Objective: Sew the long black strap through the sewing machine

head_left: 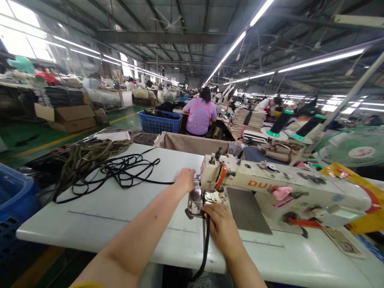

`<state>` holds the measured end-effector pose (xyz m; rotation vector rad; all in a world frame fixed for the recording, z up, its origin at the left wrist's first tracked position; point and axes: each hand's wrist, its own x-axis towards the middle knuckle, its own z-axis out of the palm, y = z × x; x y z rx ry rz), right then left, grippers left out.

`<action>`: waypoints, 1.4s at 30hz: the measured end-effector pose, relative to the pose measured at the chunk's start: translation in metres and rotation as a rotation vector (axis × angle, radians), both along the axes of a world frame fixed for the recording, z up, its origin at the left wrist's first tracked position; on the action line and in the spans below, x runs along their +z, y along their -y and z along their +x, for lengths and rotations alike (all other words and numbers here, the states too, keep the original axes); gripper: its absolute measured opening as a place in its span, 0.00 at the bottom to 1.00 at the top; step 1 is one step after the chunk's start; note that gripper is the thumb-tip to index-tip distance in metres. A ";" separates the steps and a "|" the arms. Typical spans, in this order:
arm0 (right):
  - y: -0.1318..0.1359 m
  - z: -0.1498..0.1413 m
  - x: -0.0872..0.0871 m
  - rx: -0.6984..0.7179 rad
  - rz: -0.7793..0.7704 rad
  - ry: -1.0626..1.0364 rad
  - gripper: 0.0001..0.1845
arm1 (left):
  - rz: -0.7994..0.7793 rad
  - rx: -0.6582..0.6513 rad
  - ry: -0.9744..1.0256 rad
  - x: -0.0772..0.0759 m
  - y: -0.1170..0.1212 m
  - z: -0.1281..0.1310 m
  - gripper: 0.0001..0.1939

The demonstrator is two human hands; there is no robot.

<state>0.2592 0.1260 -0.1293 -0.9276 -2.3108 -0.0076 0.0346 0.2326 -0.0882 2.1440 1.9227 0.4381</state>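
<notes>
A white sewing machine (pixel 240 176) stands on a pale table (pixel 120 224). Behind its needle area, my left hand (pixel 186 180) has its fingers closed around a narrow black strap, which trails left into a loose tangle of black strap (pixel 126 170). My right hand (pixel 220 224) is in front of the needle plate (pixel 195 204), its fingers closed on a black strap (pixel 206 244) that hangs down over the table's front edge. The needle and presser foot are partly hidden by the machine head and my hands.
Olive-brown straps (pixel 93 154) lie at the table's left end, above a blue crate (pixel 18 200). A fabric-lined bin (pixel 192 142) stands behind the table. A person in purple (pixel 201 114) sits beyond. Black thread cones (pixel 279 123) and a green fan (pixel 354 148) are at right.
</notes>
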 end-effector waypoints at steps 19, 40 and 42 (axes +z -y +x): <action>0.013 -0.010 0.016 0.015 0.121 0.059 0.13 | -0.196 -0.216 0.323 -0.015 -0.037 -0.054 0.15; 0.014 -0.010 0.012 -0.017 0.091 0.066 0.12 | 0.112 -0.090 0.219 -0.013 -0.039 -0.077 0.07; 0.014 -0.010 0.012 -0.018 0.088 0.069 0.13 | 0.137 -0.051 0.216 -0.012 -0.039 -0.083 0.06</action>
